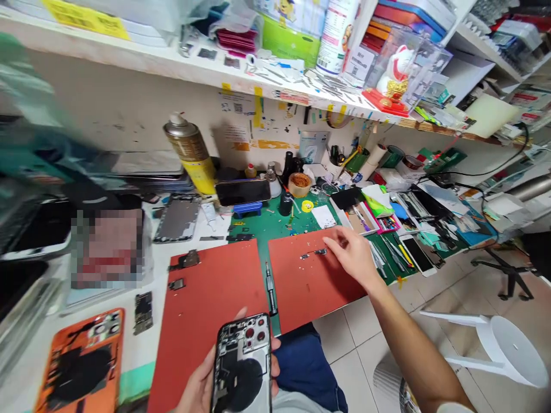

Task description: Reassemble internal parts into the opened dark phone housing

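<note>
Opened smartphone (241, 364) fills my left hand (202, 385), its back off and a round black coil showing. My fingers grip it from behind, and I hold it tilted up, I think so that its inside faces me. Just ahead of that hand, one screwdriver (270, 289) lies in the gap between two red silicone mats (202, 338), probably so either hand can reach it.

My right hand (353, 255) is open and holds nothing that I can see. It hangs over the right mat, with two small metal parts (321, 251) just beyond my fingers; I cannot tell if they touch. Two more metal parts (185, 259) sit on the left mat ahead of my left hand, likely set there so they will not slide or get lost. Further left of that hand, the tabletop (129, 367) carries one circuit board (143, 314) and one orange phone back (81, 361).
</note>
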`<move>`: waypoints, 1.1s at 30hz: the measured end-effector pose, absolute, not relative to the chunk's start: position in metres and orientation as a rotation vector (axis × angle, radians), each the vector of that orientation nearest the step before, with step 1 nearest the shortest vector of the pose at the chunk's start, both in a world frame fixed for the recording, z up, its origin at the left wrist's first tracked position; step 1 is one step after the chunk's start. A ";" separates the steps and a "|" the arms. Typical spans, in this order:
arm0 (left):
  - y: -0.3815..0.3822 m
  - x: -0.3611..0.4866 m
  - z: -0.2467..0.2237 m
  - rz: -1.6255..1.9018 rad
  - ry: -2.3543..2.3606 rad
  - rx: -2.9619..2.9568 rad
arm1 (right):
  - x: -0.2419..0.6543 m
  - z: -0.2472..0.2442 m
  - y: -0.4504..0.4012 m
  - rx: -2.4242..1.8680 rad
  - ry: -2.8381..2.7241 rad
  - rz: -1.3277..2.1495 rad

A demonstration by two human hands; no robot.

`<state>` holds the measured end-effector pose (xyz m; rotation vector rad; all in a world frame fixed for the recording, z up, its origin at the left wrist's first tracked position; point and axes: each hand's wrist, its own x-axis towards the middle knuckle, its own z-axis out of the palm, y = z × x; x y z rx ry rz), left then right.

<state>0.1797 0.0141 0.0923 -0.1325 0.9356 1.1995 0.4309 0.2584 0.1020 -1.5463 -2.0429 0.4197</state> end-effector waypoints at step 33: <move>-0.007 0.167 0.099 1.372 0.539 -0.001 | 0.377 0.170 0.125 -0.486 -2.699 0.534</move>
